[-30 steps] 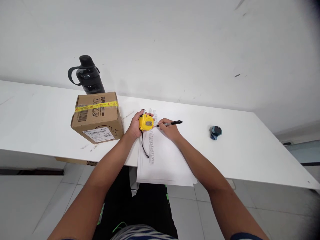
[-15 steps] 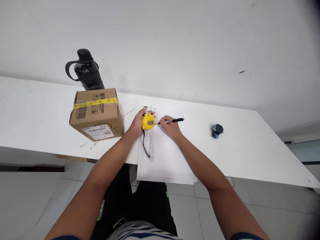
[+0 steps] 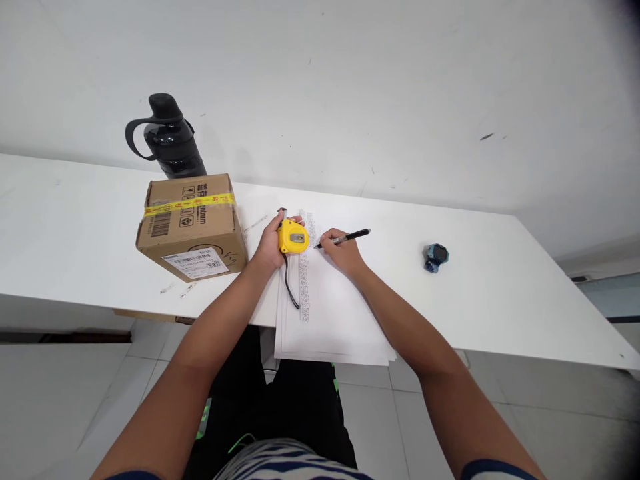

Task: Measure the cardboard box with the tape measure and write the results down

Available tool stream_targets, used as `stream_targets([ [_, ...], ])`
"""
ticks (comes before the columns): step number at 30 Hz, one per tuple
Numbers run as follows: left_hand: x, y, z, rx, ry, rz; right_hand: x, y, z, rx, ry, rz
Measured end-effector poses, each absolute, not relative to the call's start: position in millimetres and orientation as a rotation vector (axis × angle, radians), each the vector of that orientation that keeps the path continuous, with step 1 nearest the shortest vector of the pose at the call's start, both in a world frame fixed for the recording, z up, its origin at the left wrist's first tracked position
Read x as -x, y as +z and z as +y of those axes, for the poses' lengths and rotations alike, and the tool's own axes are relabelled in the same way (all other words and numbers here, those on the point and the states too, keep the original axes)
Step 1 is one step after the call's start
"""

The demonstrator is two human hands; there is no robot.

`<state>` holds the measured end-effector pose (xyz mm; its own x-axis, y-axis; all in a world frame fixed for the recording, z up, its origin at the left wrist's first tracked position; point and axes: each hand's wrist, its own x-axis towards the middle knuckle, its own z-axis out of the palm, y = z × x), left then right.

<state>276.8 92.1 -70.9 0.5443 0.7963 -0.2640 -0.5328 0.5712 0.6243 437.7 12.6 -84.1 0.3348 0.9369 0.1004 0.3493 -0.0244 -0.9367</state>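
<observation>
My left hand (image 3: 270,243) is closed around a yellow tape measure (image 3: 293,238) resting on a stack of white paper (image 3: 335,313). A black cord (image 3: 289,287) trails from the tape measure toward me. My right hand (image 3: 340,252) grips a black pen (image 3: 350,237) with its tip on the paper just right of the tape measure. A column of dense marks (image 3: 304,287) runs down the sheet beneath the tape measure.
A taped cardboard box (image 3: 193,223) sits left of my hands, with a black bottle (image 3: 167,137) behind it. A small blue object (image 3: 436,257) lies to the right on the white table (image 3: 75,220). The paper stack overhangs the table's near edge.
The view has tilted slightly. Both hands stay at nearly the same spot on the paper, the tape measure and pen still held.
</observation>
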Motion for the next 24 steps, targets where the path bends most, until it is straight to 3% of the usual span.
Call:
stream_targets([
  [13, -276.9, -60.2, 73.4, -0.921, 1.206, 0.719, -440.1, -89.0, 13.3, 1.589, 0.667, -1.154],
  [24, -275.3, -59.7, 77.8, -0.896, 1.119, 0.681, -438.7, -84.6, 11.8, 1.579, 0.687, -1.151],
])
